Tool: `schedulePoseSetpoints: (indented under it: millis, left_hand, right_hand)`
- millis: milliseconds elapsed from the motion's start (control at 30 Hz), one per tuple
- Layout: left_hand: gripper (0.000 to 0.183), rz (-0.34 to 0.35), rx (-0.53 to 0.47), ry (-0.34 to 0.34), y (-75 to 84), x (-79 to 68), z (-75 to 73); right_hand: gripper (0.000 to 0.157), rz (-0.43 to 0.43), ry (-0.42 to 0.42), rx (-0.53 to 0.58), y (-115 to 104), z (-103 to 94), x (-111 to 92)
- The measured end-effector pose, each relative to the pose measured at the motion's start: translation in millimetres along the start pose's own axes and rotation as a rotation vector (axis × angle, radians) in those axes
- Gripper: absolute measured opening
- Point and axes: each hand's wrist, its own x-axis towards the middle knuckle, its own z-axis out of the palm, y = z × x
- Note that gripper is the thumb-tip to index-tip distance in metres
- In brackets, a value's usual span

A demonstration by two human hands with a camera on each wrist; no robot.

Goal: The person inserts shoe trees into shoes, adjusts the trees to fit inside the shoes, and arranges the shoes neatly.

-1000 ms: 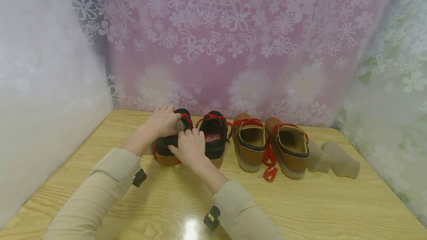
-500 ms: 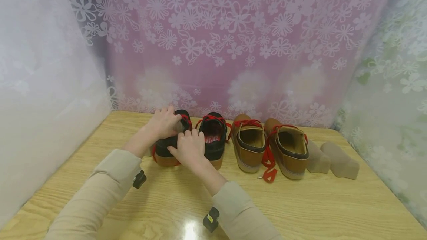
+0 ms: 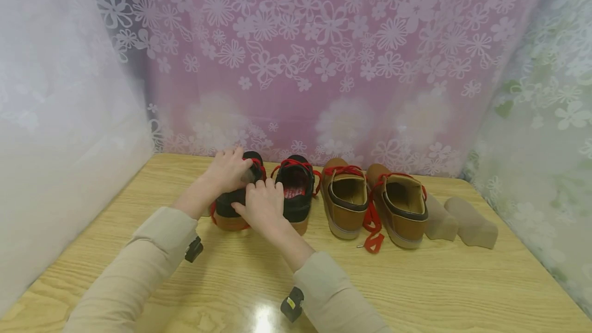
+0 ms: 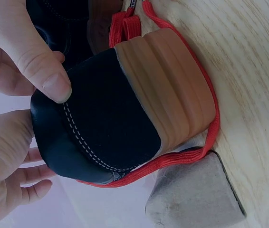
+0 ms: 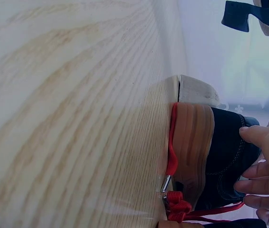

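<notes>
A black shoe [image 3: 231,198] with red laces and a tan sole stands at the left end of the row. Over its opening, my left hand [image 3: 227,170] bends its fingers around a greyish shoe insert [image 3: 250,175], mostly hidden by hand and shoe. My right hand [image 3: 265,204] grips the heel of the same shoe, its thumb [image 5: 251,135] against the back and its other fingers along the right side. The right hand's thumb also shows on the stitched heel in the left wrist view, where the left hand [image 4: 6,166] is at the lower left.
A second black shoe [image 3: 297,204] stands just right, then two brown shoes [image 3: 348,209] with red laces, one lace end [image 3: 374,243] lying on the wooden table [image 3: 416,292]. Two beige inserts [image 3: 472,222] lie at far right. Another grey insert [image 4: 191,190] lies left of the held shoe.
Almost nothing differs. My two hands stay on the left black shoe, with only a slight shift of the left hand and forearm.
</notes>
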Motion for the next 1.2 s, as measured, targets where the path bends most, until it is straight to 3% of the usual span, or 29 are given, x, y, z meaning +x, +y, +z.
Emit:
schedulePoseSetpoints:
  millis: [433,800,1200]
  left_hand:
    - [0.057,0.021,0.029,0.03,0.9,-0.1,1.5]
    - [0.034,0.053,0.022,0.051,-1.0,-2.3,-2.8]
    - [0.034,0.059,0.054,0.045,0.8,-1.6,-4.0]
  right_hand:
    - [0.054,0.008,-0.015,0.017,-0.6,-0.2,0.7]
    - [0.055,0.001,0.008,-0.006,0.0,0.2,0.0]
    - [0.055,0.007,-0.007,-0.009,-0.8,-0.5,0.4]
